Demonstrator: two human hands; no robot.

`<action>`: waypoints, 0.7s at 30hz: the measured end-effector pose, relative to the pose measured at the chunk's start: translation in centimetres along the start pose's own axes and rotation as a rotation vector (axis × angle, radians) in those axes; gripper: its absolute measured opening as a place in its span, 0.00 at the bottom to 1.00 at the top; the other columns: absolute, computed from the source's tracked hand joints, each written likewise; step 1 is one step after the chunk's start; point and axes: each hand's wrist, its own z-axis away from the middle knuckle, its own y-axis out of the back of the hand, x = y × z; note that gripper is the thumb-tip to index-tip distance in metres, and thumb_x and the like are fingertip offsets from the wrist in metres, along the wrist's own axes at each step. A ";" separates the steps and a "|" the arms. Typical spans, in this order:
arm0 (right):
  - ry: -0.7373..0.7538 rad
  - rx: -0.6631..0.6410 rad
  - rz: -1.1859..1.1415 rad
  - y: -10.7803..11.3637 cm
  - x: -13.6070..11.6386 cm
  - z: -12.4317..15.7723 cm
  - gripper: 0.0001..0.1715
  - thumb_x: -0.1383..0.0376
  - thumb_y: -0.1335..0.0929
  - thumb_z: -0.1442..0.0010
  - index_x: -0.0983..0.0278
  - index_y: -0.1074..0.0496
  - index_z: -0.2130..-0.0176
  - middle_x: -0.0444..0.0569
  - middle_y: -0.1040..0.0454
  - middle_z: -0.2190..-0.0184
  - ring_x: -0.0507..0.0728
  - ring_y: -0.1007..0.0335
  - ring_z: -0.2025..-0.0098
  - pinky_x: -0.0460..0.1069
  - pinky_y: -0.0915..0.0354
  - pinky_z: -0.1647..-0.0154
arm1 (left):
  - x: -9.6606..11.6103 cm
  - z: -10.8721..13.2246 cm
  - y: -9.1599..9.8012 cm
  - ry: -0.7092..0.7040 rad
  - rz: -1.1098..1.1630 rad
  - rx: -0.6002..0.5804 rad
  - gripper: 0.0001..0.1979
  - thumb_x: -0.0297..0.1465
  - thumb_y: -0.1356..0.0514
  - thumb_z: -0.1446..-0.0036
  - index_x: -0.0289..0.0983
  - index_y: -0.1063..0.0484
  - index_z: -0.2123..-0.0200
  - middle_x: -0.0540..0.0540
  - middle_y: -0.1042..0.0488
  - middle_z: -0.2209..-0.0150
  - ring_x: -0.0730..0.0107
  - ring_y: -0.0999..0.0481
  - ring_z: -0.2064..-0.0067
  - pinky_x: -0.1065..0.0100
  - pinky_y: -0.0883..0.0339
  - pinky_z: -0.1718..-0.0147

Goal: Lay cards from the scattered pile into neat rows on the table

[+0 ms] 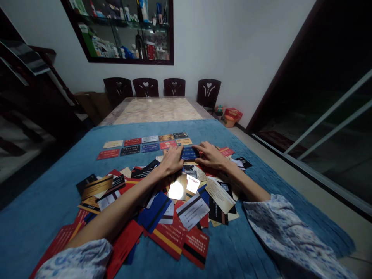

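A dark blue card (189,154) is held by its two short sides between my hands, just above the far edge of a loose heap of cards. My left hand (172,159) grips its left end and my right hand (211,155) its right end. Beneath my forearms spreads the heap, with a blue card (155,211), a white card (192,211) and a red card (196,246) among several others, overlapping at odd angles. Beyond my hands, cards lie flat in two rows, including a black card (130,150) and an orange-yellow card (184,142) nearest the held one.
A blue cloth (66,170) covers the near part of the table, whose patterned top (159,109) shows at the far end. Dark chairs (145,87) stand behind it. On the floor at the right is an orange tub (229,121) with a red bag (234,113).
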 end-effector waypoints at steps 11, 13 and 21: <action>0.005 -0.009 0.020 0.1 -0.4 -0.3 0.33 0.55 0.32 0.38 0.63 0.33 0.37 0.59 0.31 0.47 0.65 0.39 0.47 0.58 0.39 0.50 | -0.7 0.0 0.1 -0.015 -0.047 0.022 0.23 0.30 0.41 0.44 0.38 0.33 0.44 0.36 0.34 0.44 0.47 0.36 0.41 0.46 0.39 0.47; 0.006 -0.020 0.032 0.1 -0.5 -0.4 0.33 0.54 0.32 0.38 0.63 0.33 0.38 0.59 0.31 0.47 0.65 0.39 0.48 0.58 0.39 0.50 | -0.8 -0.1 0.1 -0.020 -0.056 0.011 0.23 0.29 0.40 0.45 0.39 0.32 0.45 0.37 0.34 0.44 0.47 0.37 0.41 0.45 0.40 0.47; 0.009 -0.082 0.039 0.1 -0.9 -1.7 0.33 0.51 0.32 0.39 0.63 0.31 0.40 0.59 0.30 0.48 0.65 0.40 0.48 0.56 0.40 0.53 | -1.6 0.1 0.9 -0.023 -0.103 -0.053 0.22 0.27 0.40 0.45 0.37 0.32 0.46 0.35 0.34 0.44 0.47 0.38 0.40 0.43 0.41 0.45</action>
